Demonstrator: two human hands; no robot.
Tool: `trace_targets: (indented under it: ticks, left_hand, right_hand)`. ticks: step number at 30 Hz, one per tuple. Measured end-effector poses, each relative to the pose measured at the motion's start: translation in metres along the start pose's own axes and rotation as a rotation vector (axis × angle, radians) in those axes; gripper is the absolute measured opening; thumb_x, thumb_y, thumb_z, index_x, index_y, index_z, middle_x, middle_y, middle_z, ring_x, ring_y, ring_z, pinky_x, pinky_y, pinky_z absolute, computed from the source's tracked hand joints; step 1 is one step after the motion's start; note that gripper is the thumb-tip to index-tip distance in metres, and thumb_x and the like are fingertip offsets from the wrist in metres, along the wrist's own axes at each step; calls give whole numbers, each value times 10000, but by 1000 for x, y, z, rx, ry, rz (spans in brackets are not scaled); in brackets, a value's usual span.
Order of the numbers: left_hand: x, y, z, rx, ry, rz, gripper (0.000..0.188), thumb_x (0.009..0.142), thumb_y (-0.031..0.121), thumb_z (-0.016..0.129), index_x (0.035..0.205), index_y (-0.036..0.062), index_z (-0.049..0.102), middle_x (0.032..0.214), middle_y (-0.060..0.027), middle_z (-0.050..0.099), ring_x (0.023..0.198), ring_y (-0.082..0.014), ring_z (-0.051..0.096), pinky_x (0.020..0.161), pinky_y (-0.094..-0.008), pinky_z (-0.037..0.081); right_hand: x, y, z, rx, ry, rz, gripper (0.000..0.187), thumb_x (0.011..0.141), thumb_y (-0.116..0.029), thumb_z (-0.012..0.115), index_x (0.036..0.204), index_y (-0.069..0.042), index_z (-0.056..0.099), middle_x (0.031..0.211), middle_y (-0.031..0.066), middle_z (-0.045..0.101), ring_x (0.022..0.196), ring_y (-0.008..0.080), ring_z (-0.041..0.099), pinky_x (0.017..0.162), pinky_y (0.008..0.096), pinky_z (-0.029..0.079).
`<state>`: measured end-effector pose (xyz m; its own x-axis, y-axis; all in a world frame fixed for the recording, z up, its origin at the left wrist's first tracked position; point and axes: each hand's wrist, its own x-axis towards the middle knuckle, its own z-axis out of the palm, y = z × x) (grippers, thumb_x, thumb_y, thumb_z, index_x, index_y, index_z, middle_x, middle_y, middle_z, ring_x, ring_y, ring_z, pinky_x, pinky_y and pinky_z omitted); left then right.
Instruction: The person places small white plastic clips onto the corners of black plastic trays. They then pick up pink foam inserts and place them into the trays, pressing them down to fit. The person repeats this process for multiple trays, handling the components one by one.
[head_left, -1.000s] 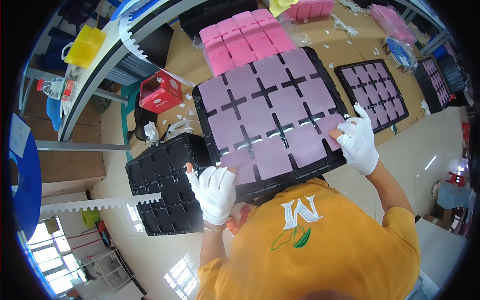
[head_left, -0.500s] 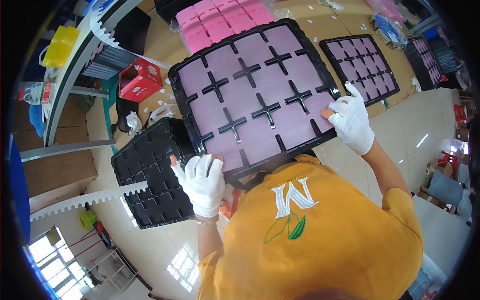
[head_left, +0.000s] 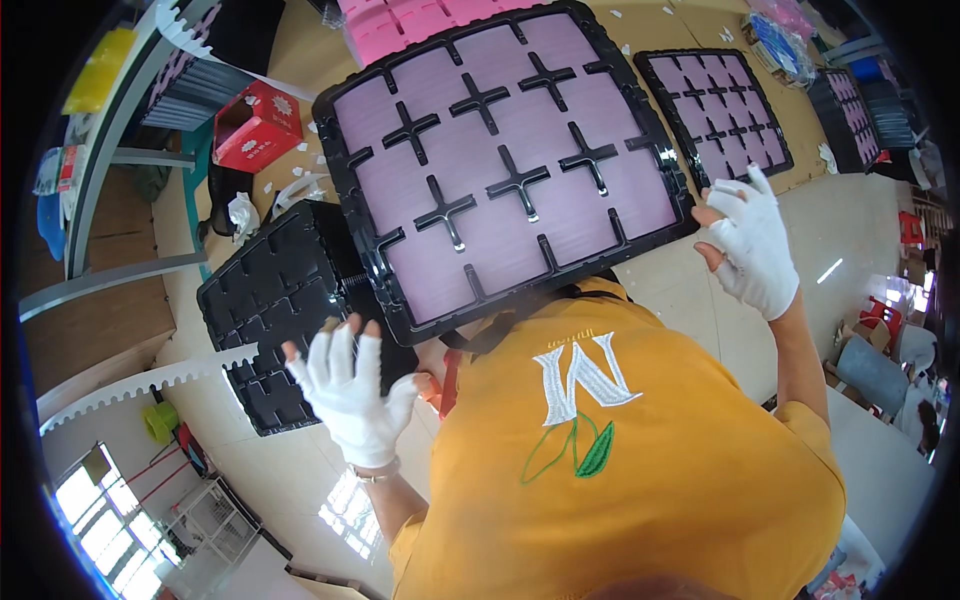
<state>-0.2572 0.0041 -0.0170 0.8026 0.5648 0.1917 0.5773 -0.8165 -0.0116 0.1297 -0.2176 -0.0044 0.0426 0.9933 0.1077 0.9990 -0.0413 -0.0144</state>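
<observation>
In front of me lies a black plastic tray [head_left: 352, 208] with cross-shaped dividers, its compartments filled with pinkish-purple sheets [head_left: 540, 100]. My left hand [head_left: 350, 390], in a white glove with bare fingertips, is off the tray's near left corner with fingers spread. It hovers by a stack of black trays [head_left: 275, 290] at the left, holding nothing. Beyond the tray's right edge, my right hand [head_left: 755, 240], gloved the same way, is raised with its fingers apart and nothing in them. A gap shows between it and the tray.
Pink foam blocks [head_left: 390, 22] sit behind the tray. Another filled black tray [head_left: 715, 120] lies on the brown tabletop [head_left: 670, 25] to the right. A red box [head_left: 257, 128] stands at the left beside a grey metal shelf frame [head_left: 110, 275]. Paper scraps dot the table.
Both hands have let go of the tray's edges. The left has moved left and down, the right to the right; their fingers have spread. The view has shifted slightly.
</observation>
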Motion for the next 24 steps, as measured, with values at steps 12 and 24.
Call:
trace_targets:
  ticks: [12, 24]
  left_hand:
    - [48, 36, 42, -136, -102, 171, 653, 799, 525, 599, 1206, 15, 587, 1364, -136, 516, 1340, -343, 403, 1125, -571, 208]
    - [32, 35, 42, -173, -70, 108, 557, 672, 377, 736, 1099, 42, 610, 1225, -94, 579, 1235, -300, 503, 1095, -581, 248]
  right_hand:
    - [41, -12, 52, -20, -42, -77, 791, 813, -691, 415, 1213, -45, 636, 1339, 112, 547, 1371, 385, 321, 1135, 595, 162]
    - [33, -13, 40, -25, -9, -83, 649, 891, -551, 476, 1131, 35, 616, 1226, 177, 566, 1285, 449, 407, 1072, 633, 239]
